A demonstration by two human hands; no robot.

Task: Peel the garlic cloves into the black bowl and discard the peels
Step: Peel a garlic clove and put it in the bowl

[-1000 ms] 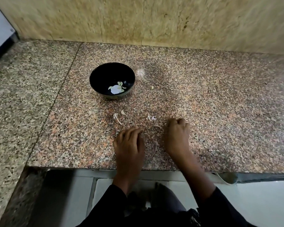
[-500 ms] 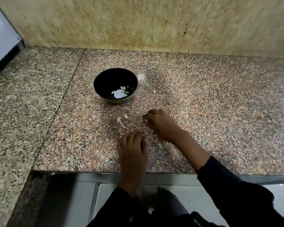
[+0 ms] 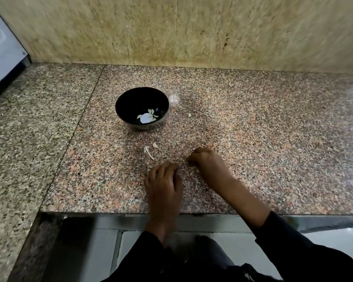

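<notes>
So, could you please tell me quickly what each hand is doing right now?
Left hand: fingers curled on the countertop; any hold cannot be told.
Right hand: fingers curled; contents hidden.

Left hand [image 3: 163, 185] palm-down, fingers curled, fingertips on the surface; right hand [image 3: 207, 162] just beside it, angled in from the right, fingers curled under, black long sleeves on both forearms.

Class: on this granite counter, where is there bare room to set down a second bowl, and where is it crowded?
Bare room: right of the black bowl, toward the wall. Crowded: between bowl and left hand and right hand, where peel scraps lie.
</notes>
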